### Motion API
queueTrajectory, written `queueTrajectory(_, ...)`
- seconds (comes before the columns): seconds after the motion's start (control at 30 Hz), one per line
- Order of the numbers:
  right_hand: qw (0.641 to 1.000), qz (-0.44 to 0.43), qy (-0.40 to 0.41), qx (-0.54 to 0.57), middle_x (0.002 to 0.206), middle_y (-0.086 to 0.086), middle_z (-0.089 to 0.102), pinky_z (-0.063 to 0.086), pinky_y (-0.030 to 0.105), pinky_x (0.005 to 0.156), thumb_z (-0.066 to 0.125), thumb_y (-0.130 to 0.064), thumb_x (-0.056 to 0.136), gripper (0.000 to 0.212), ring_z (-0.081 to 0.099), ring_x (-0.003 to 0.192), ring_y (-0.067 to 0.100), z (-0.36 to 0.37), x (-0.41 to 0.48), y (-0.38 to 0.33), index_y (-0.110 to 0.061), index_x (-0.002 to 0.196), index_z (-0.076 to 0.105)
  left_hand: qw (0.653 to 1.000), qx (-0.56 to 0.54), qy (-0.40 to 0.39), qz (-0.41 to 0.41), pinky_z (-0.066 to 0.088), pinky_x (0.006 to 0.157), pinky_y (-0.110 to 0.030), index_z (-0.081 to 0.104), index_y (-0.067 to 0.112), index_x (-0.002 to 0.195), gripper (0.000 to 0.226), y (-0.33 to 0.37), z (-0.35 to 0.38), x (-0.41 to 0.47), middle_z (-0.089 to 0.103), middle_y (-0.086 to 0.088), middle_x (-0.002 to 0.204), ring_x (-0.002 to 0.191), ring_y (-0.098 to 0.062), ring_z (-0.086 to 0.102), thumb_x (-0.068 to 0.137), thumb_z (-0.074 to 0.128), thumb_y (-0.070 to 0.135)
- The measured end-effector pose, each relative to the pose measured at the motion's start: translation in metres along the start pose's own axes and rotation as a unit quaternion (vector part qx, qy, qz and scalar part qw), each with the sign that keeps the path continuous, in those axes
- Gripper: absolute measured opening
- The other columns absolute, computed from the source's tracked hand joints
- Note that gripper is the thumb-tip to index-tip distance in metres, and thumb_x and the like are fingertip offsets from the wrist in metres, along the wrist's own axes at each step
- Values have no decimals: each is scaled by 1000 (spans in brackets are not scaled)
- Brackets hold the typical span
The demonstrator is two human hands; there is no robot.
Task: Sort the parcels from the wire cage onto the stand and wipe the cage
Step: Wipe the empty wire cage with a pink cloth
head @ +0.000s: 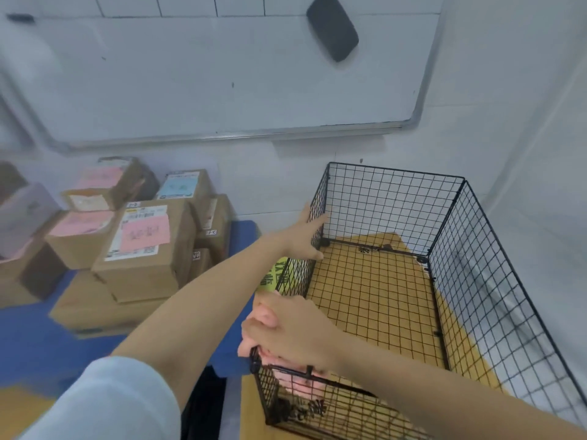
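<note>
White tiled wall at back, whiteboard [222, 74] hung on it with a dark eraser [332, 27] stuck near its top. Parcels [143, 246] sat stacked on the blue stand [31, 344] at left, well apart from both hands. The wire cage [476, 265] stood at right on a brown cardboard sheet [390, 239], with no parcel visible inside, so sorting looked done and wiping was under way. The left hand [306, 236] reached to the far left corner of the cage, fingers straight and laid flat against the left panel, thumb low near the corner clip, gripping nothing. The right hand [295, 331] was at the near left corner, fingers curled round a pink cloth [263, 319] bunched on the top rim, with more of the cloth showing inside the front mesh. Risks, as judged: the panels looked thin and were joined only by small clips, so hard rubbing could bow the left panel or pop a corner. The cloth could snag on a clip or a wire end. The cage might also slide on the smooth cardboard if the left hand's bracing eased.
</note>
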State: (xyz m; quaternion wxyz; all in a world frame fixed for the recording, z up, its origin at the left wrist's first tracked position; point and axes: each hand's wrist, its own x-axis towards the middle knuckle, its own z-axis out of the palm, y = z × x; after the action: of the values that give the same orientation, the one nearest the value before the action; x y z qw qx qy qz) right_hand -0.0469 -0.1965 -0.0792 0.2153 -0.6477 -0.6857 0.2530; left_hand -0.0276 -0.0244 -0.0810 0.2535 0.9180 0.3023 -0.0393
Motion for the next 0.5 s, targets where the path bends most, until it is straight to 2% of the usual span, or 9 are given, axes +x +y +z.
queueTrajectory(0.1, 1000, -28, -3, -13, 104, -1, 64, 47, 41, 85, 48, -46, 89, 20, 60, 93, 27, -3, -10, -1, -27, 96, 46, 1000, -13, 7, -15, 21, 116, -33, -4, 23, 153, 102, -5, 8, -13, -33, -3, 153, 144, -28, 22, 85, 71, 30)
queueTrajectory(0.2, 996, -83, -1, -23, 94, -6, 60, 49, 42, 82, 51, -49, 88, 23, 59, 87, 21, -7, -23, -2, -28, 92, 47, 999, -27, 11, -27, 18, 118, -34, -8, 26, 153, 112, -7, 15, -21, -31, -1, 154, 146, -23, 14, 79, 76, 33)
queueTrajectory(0.27, 993, -108, -14, -33, 95, -10, 54, 47, 40, 82, 51, -57, 88, 30, 56, 90, 19, -6, -29, -2, -28, 95, 49, 999, -41, 17, -23, 18, 118, -35, -13, 27, 151, 119, -6, 18, -23, -29, 0, 155, 146, -23, 14, 76, 79, 32)
queueTrajectory(0.4, 989, -127, -70, -43, 104, -10, 51, 44, 40, 86, 31, -71, 84, 46, 53, 98, 20, -6, -31, 2, -34, 104, 49, 998, -43, 45, -15, 8, 116, -31, -23, 24, 148, 129, -10, 21, -20, -25, 2, 157, 147, -17, -4, 73, 82, 24)
queueTrajectory(0.5, 988, -134, -75, -12, 95, -4, 55, 46, 42, 88, 26, -69, 86, 45, 55, 93, 20, -15, -26, 2, -34, 96, 52, 999, -19, 48, -14, 8, 116, -29, -25, 21, 147, 131, -13, 17, -14, -22, 0, 158, 147, -18, -4, 72, 82, 19)
